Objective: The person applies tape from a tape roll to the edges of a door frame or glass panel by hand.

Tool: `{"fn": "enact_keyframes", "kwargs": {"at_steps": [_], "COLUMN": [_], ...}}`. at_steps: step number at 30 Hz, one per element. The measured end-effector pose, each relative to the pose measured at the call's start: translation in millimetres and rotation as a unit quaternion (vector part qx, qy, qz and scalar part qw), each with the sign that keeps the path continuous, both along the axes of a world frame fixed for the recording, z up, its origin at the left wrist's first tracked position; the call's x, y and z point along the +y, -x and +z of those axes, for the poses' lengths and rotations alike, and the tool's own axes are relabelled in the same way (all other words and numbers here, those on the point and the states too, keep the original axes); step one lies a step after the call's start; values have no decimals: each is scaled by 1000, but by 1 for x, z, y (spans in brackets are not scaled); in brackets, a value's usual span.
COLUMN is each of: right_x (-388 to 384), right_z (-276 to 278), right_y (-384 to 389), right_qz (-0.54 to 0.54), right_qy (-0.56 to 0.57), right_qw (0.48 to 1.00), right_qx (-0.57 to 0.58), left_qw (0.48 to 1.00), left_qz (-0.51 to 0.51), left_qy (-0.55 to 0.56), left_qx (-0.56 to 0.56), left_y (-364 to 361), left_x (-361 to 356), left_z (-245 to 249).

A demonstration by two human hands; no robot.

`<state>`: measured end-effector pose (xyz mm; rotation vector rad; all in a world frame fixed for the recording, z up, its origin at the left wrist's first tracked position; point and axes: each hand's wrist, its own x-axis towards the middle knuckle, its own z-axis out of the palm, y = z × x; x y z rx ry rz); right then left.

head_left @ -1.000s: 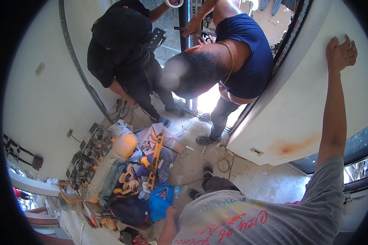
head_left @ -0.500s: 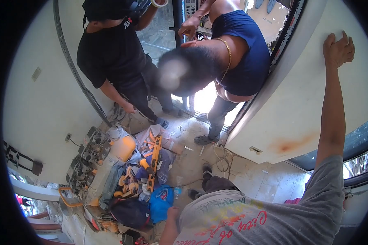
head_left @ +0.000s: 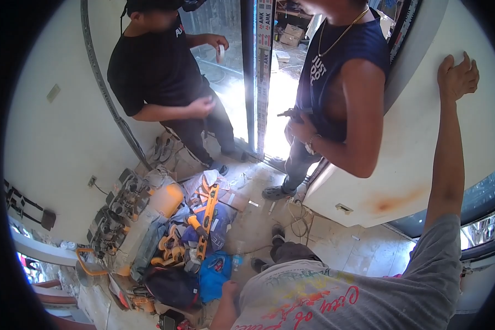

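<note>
Panel: the big white flat painted panel [head_left: 401, 159], rust-stained low down, stands tilted on our right, beside the doorway.
Handling: we judge it stiff, heavy and awkward for its breadth. Its smooth face gives a flat palm little purchase, so the edges look like the better places to grip.
Co-workers: a person in a black T-shirt [head_left: 154, 60] and a person in a dark blue sleeveless top [head_left: 341, 55] stand at the doorway, either side of the dark metal frame post [head_left: 251, 71].
Floor: a long orange spirit level [head_left: 208, 217] lies among heaped tools.
Right hand: our right hand [head_left: 457, 74] is spread open, palm flat on the panel's upper face, gripping nothing.
Left hand: our left hand [head_left: 228, 289] hangs by our hip, mostly hidden, so we cannot tell how open it is.
</note>
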<state>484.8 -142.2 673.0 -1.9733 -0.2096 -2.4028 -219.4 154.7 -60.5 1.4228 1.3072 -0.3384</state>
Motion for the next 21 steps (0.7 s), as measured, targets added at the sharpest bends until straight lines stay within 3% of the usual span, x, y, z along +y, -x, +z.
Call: {"fn": "enact_keyframes", "kwargs": {"at_steps": [3, 5, 9, 11, 13, 14, 21], "right_x": [2, 4, 1, 0, 1, 3, 1], "right_z": [0, 0, -2, -3, -6, -6, -3], "right_y": [0, 2, 0, 1, 3, 4, 5], "right_qz": [16, 8, -10, -18, -12, -5, -56], "right_qy": [-2, -8, -14, -14, -21, -24, -20], "right_qw": [1000, 1000, 1000, 1000, 1000, 1000, 998], "right_qx": [-15, -11, -11, 1, 0, -2, -14], "left_qw": [999, 935, 921, 994, 992, 991, 996], "left_qz": [-22, -302, -304, -69, -87, -95, -84], "left_qy": [-22, -171, -236, -79, -87, -91, -36], "left_qx": [17, -76, -50, -16, 3, 12, 15], "left_y": [1, 13, 5, -4, -9, -25, -32], "left_x": [4, 14, 18, 16, 11, 8, 23], "left_z": [2, -21, -25, -21, 13, 66, 68]}}
